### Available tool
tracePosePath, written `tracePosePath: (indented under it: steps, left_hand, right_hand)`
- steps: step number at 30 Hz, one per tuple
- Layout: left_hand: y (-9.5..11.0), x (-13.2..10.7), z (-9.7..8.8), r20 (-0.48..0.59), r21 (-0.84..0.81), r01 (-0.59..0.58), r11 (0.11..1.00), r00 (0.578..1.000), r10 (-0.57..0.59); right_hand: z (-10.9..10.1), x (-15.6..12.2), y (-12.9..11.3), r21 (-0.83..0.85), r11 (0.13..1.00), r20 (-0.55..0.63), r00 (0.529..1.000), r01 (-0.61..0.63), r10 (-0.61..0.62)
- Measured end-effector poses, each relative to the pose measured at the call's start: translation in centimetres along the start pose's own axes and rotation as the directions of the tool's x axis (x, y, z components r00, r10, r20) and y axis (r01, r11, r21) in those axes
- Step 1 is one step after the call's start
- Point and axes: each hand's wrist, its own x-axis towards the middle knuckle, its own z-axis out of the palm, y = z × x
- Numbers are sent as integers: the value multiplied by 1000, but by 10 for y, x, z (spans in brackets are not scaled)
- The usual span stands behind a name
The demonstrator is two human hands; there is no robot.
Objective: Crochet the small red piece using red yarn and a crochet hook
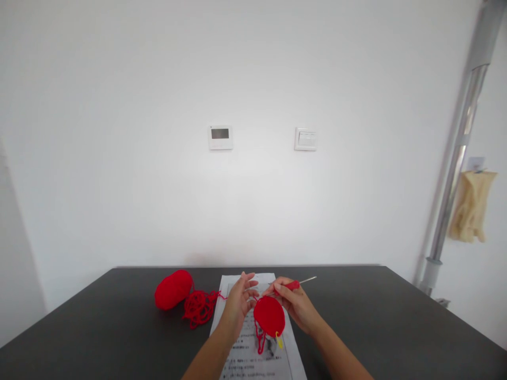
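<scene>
My left hand point(240, 303) pinches the upper left edge of a round red crocheted piece point(269, 315), its other fingers spread upward. My right hand point(298, 307) is closed around a crochet hook point(295, 285) with a red handle and a metal tip that points up to the right. The hook's handle end meets the top of the red piece. A yellow stitch marker point(279, 340) hangs from the piece's lower right edge, and a red yarn tail dangles below it. Both hands hover over a printed sheet of paper point(253, 359).
A ball of red yarn point(173, 289) lies on the dark table point(99, 338) at left, with a loose tangle of red yarn point(199, 307) beside it. Behind is a white wall with a small panel point(220, 137) and a switch point(305, 139). A metal pole point(455, 163) and beige gloves point(472, 206) are at right.
</scene>
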Motion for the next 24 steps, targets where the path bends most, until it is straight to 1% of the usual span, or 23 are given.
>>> tracePosePath:
  steps: [2, 3, 4, 5, 7, 9, 11, 12, 13, 16, 18, 20, 22, 24]
  left_hand:
    - [8, -1, -2, 0, -141, 92, 986, 996, -93]
    - [13, -2, -3, 41, -209, 134, 969, 991, -129]
    - [17, -3, -4, 100, -261, 167, 951, 984, -145]
    - [19, -4, -4, 134, -288, 180, 940, 980, -147]
    - [20, -5, -3, 131, -271, 153, 950, 984, -121]
    - [14, -5, -2, 95, -175, 113, 978, 991, -97]
    - [4, -5, 0, 145, -57, 143, 988, 980, -133]
    - [0, -5, 0, 200, -13, 178, 984, 965, -172]
    - [-4, -6, -1, 229, 10, 180, 984, 957, -177]
    - [-8, -6, -4, 247, 46, 160, 986, 954, -167]
    - [-5, -5, -6, 245, 33, 203, 979, 948, -205]
    - [1, -3, -7, 224, -27, 257, 966, 943, -245]
    - [7, 0, -8, 179, -122, 257, 959, 956, -234]
    - [13, 2, -9, 141, -215, 228, 950, 970, -201]
  right_hand:
    - [-2, 1, 1, 13, 1000, -19, 1000, 2, -2]
    - [-3, 1, 1, 15, 1000, -19, 1000, -2, 2]
    - [-2, 1, 1, 14, 1000, -13, 1000, -10, 10]
    - [-1, 1, 2, 10, 1000, -3, 1000, -17, 17]
    - [2, 0, 4, 7, 1000, 25, 999, -30, 29]
    - [6, -1, 6, 9, 999, 52, 998, -38, 38]
    - [9, -1, 7, 10, 999, 63, 997, -42, 41]
    - [9, -1, 7, 10, 999, 60, 997, -40, 39]
    - [9, -1, 6, 9, 999, 54, 998, -33, 33]
    - [5, 1, 5, 30, 1000, 17, 1000, -6, 5]
    - [3, 2, 4, 53, 999, -13, 1000, 7, -6]
    - [2, 2, 4, 65, 998, -27, 1000, 4, -2]
    - [3, 1, 4, 54, 998, -21, 1000, -6, 7]
    - [5, 1, 4, 27, 999, -6, 1000, -17, 17]
